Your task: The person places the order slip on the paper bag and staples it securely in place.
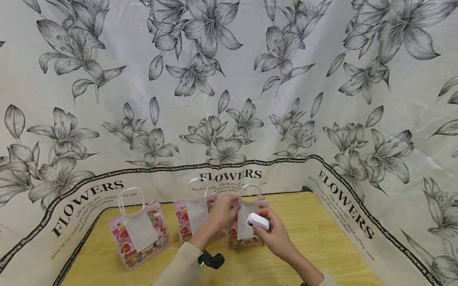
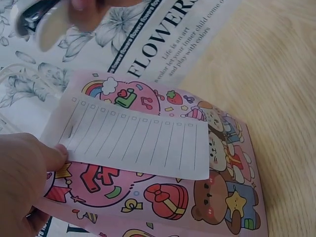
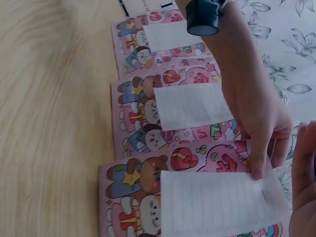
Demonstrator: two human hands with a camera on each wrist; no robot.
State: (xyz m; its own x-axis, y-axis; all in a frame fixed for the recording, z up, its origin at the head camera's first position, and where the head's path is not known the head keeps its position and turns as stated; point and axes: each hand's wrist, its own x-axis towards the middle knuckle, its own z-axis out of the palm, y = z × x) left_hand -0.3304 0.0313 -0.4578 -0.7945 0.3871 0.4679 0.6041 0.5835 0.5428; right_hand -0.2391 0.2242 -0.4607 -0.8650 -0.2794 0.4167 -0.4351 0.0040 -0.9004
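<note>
My left hand [image 1: 222, 210] pinches the top edge of the rightmost pink cartoon paper bag [image 1: 232, 235], its thumb on a lined white paper sheet [image 2: 138, 140] lying against the bag's front. In the left wrist view a small dark staple-like mark shows near the sheet's top end. My right hand [image 1: 274, 237] grips a small white stapler [image 1: 259, 221] just right of that sheet, apart from the bag in the left wrist view. The bag stands upright with white handles [image 1: 250, 186] at its top. In the right wrist view the stapler is out of sight.
Two similar pink bags, one in the middle [image 1: 181, 222] and one at the left [image 1: 119, 240], stand on the wood-grain table [image 1: 304, 222], each with a white sheet on its front. A flower-printed cloth [image 1: 229, 99] hangs behind and along both sides.
</note>
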